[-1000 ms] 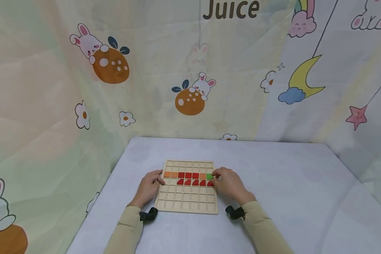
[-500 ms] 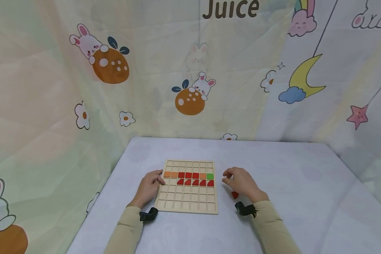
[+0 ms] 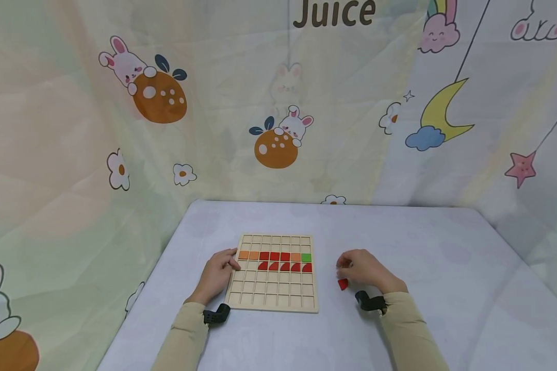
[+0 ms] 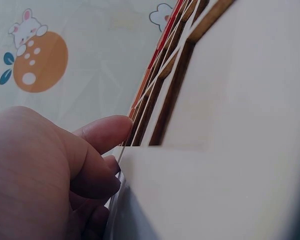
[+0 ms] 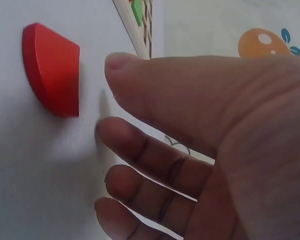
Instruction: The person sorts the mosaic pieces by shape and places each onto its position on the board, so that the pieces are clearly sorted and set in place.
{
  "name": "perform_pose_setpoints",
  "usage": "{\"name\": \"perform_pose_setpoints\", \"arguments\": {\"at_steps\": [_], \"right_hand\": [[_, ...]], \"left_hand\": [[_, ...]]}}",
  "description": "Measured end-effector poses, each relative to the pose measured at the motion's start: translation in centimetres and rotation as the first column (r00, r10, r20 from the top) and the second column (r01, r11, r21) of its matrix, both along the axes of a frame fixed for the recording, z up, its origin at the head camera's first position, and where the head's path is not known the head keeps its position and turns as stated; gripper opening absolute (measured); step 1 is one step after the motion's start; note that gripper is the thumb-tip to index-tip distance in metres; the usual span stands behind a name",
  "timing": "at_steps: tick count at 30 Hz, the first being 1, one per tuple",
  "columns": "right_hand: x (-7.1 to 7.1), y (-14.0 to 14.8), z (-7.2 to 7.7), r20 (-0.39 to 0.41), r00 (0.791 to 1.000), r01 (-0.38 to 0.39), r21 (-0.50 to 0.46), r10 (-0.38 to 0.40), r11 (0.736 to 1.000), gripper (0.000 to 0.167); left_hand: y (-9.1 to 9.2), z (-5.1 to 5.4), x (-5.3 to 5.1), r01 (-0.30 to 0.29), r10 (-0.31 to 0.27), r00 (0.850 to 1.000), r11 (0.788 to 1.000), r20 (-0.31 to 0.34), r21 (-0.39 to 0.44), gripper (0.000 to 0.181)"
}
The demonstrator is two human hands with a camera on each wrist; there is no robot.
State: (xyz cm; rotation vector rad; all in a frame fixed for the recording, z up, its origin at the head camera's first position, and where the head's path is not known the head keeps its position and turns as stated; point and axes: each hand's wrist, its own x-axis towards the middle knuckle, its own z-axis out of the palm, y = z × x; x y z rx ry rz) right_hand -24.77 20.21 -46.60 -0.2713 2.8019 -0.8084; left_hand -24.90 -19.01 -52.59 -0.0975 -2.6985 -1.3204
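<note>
A wooden grid board (image 3: 270, 304) lies flat on the table. One row has orange, red and green squares; below it runs a row of red pieces with curved edges. My left hand (image 3: 215, 276) holds the board's left edge, thumb and index finger at the rim in the left wrist view. To the right of the board, my right hand (image 3: 365, 267) hovers with nothing in its fingers. A loose red block (image 5: 52, 72) with one curved side lies just beyond the spread thumb and fingertips, apart from them.
A white-covered table (image 3: 427, 268) stretches right of the board. Behind it hangs a cloth backdrop (image 3: 343, 103) printed with rabbits, oranges and a moon. A black wrist camera (image 3: 370, 301) sits on the right wrist, and another camera (image 3: 217, 313) on the left.
My right hand has left the board's right edge and moved right, beside the loose red block, which has come into sight. The last red piece stays in its cell. My left hand is still.
</note>
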Motion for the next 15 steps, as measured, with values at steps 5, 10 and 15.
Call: {"name": "perform_pose_setpoints", "arguments": {"at_steps": [5,10,15], "right_hand": [[-0.1,0.9,-0.1,-0.008,0.999,-0.039,-0.008,0.039,0.999,0.009],[0.0,2.0,-0.1,-0.007,0.996,-0.087,-0.027,0.087,0.996,0.008],[0.0,2.6,-0.1,0.008,0.994,-0.109,-0.054,0.11,0.993,0.009]], "left_hand": [[-0.1,0.0,0.0,0.003,-0.003,1.0,1.0,-0.001,0.006,0.034],[-0.1,0.0,0.0,0.003,-0.003,1.0,1.0,0.001,0.006,0.034],[0.0,0.0,0.0,-0.003,0.003,1.0,1.0,0.005,0.006,0.034]]}}
